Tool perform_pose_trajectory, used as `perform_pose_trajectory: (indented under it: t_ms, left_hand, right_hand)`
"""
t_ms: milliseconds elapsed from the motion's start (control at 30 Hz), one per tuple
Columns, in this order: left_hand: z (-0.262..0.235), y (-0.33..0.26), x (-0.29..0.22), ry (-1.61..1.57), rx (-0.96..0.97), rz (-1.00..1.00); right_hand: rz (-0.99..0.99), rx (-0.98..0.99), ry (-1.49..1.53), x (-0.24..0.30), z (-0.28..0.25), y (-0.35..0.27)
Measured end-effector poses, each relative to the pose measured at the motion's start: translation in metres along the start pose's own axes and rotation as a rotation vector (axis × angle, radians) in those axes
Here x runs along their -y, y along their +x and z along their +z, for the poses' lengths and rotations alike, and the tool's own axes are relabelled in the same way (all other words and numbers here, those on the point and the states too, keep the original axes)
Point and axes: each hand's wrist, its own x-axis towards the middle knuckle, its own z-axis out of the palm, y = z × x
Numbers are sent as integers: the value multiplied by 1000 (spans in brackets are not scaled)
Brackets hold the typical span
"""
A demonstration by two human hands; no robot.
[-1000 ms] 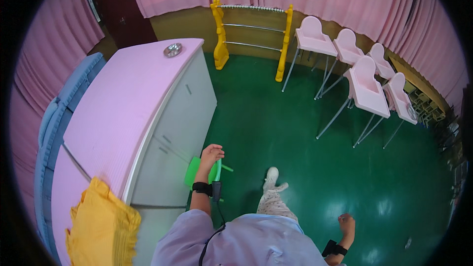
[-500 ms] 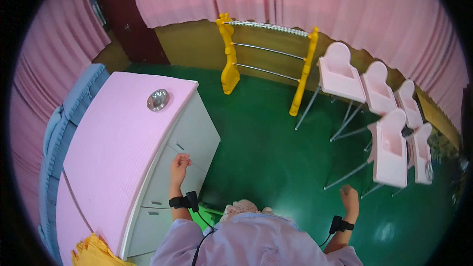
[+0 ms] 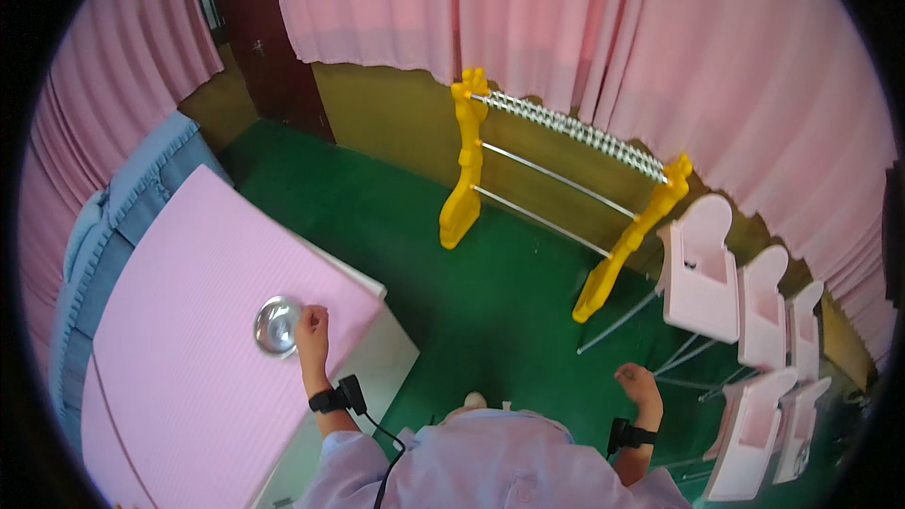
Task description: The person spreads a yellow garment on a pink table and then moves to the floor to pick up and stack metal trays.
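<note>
A round, shiny metal bowl (image 3: 276,327) stands on the pink ribbed top of a white cabinet (image 3: 184,320). Right beside the bowl's right rim is my left hand (image 3: 312,330), its fingers curled inward. Whether it touches the rim I cannot tell, and what its fingers may hold is hidden. My right hand (image 3: 640,383) hangs over the green floor with fingers loosely bent and apart, holding nothing. Black bands with a small black box sit on both wrists.
A yellow rack (image 3: 462,170) with metal bars stands ahead by the pink curtains (image 3: 377,9). Several pale pink high chairs (image 3: 702,283) line the right side, metal legs splayed out. A blue padded sofa (image 3: 141,193) is behind the cabinet. A dark red door (image 3: 273,38) stands far left.
I have moved forward and turned a little left. The bowl, rack and chairs appear closer and lower. My left hand has come up from beside the cabinet doors to the bowl.
</note>
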Motion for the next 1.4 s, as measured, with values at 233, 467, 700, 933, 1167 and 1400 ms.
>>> perform_pose_trajectory:
  t_ms: [233,467,700,933,1167,1400]
  left_hand:
    - [106,162,-3,881,115,-408]
    - [103,280,39,1168,-87,-870]
    - [63,344,107,778,-491,-1342]
    - [63,387,73,769,-456,-1685]
    - [-13,504,196,735,-410,-1785]
    - [-75,730,254,961,-548,-1571]
  right_hand:
    - [-31,-151,-86,82,-34,176]
    - [-127,95,-229,141,39,426]
    - [-599,248,-227,428,121,645]
    - [-917,619,-113,677,235,731]
    - [-857,802,-231,808,364,793]
    - [-675,632,-198,911,427,899]
